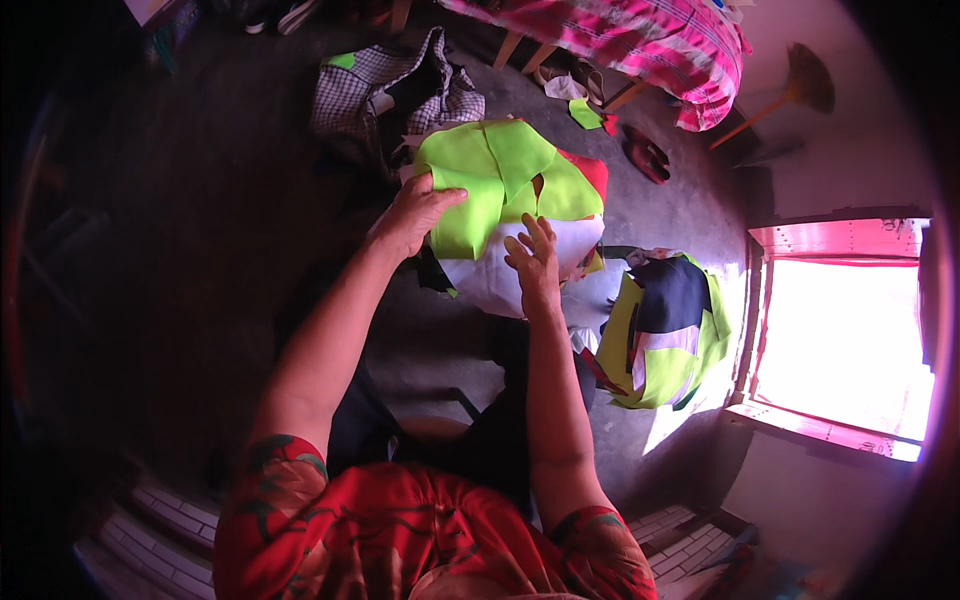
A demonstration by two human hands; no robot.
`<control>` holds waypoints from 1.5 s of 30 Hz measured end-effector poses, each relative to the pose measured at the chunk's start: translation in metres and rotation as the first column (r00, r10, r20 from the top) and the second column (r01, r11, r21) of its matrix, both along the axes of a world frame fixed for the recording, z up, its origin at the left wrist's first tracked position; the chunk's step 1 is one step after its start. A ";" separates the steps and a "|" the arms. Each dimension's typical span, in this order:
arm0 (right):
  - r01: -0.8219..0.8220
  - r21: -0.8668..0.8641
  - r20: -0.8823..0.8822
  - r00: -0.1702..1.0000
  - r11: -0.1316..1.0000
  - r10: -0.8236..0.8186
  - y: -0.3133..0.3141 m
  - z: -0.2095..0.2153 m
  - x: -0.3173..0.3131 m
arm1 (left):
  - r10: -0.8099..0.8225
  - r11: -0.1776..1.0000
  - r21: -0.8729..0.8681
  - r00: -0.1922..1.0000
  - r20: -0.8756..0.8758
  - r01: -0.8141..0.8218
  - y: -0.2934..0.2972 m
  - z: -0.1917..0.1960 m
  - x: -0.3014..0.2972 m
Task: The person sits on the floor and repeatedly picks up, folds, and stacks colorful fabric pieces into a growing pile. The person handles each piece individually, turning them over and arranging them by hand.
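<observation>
My left hand (pixel 415 212) grips the left edge of a stack of bright lime-green fabric pieces (pixel 500 175). The stack rests on white cloth (pixel 500 275), with a red piece (pixel 590 170) showing at its right. My right hand (pixel 535 262) lies flat with fingers spread on the white cloth, just below the green pieces. Both forearms come up from the lower edge, over red patterned sleeves.
A second pile of lime-green, black and white fabric (pixel 665 335) lies on the floor at the right, near a bright doorway (pixel 840 340). Checked cloth (pixel 390 90) lies beyond the stack. A bed with pink striped bedding (pixel 640 40), sandals (pixel 645 155) and a broom (pixel 790 90) stand farther back.
</observation>
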State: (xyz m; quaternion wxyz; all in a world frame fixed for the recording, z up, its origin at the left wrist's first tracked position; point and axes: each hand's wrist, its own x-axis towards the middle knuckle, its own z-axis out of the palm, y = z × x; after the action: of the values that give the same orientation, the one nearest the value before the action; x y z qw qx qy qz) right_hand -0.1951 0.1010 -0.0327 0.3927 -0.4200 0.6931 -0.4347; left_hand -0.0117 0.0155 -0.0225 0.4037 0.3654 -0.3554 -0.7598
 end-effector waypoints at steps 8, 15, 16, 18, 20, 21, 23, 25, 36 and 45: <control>-0.128 -0.067 -0.661 0.748 0.989 0.052 -0.006 0.034 -0.031 | 0.078 0.997 -0.007 0.997 -0.027 -0.078 -0.003 0.007 0.012; -0.110 -0.043 -0.733 0.679 0.993 0.044 -0.031 -0.003 -0.052 | 0.114 0.992 0.045 0.993 0.016 -0.115 -0.004 0.014 0.009; -0.117 -0.032 -0.734 0.677 0.993 0.056 -0.032 -0.010 -0.052 | 0.110 0.993 0.049 0.994 0.021 -0.111 -0.005 0.012 0.010; -0.103 -0.038 -0.749 0.661 0.994 0.040 -0.034 -0.017 -0.053 | 0.117 0.993 0.022 0.993 0.019 -0.118 -0.005 0.012 0.010; -0.104 -0.049 -0.756 0.653 0.993 0.031 -0.037 -0.019 -0.055 | 0.115 0.993 0.003 0.993 0.031 -0.115 -0.004 0.012 0.012; -0.093 -0.030 -0.741 0.670 0.995 0.040 -0.037 -0.018 -0.054 | 0.109 0.994 -0.002 0.993 0.041 -0.109 -0.004 0.014 0.013; -0.106 -0.020 -0.766 0.641 0.994 0.053 -0.037 -0.016 -0.052 | 0.101 0.995 -0.013 0.994 0.045 -0.101 -0.004 0.013 0.013; -0.111 -0.017 -0.780 0.623 0.994 0.056 -0.037 -0.015 -0.053 | 0.098 0.995 -0.028 0.995 0.024 -0.098 -0.004 0.012 0.013; -0.153 -0.046 -0.758 0.649 0.987 0.065 -0.038 -0.022 -0.065 | 0.077 0.997 -0.012 0.996 0.047 -0.077 -0.004 0.011 0.012; -0.134 -0.074 -0.740 0.671 0.988 0.036 -0.041 -0.027 -0.064 | 0.082 0.997 -0.017 0.996 0.026 -0.081 -0.002 0.008 0.010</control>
State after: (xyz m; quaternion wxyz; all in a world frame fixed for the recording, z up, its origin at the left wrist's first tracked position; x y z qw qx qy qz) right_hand -0.2593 0.0604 -0.0595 0.0736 -0.6144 0.7443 -0.2513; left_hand -0.0020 0.0134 -0.0141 0.4324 0.3865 -0.3514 -0.7349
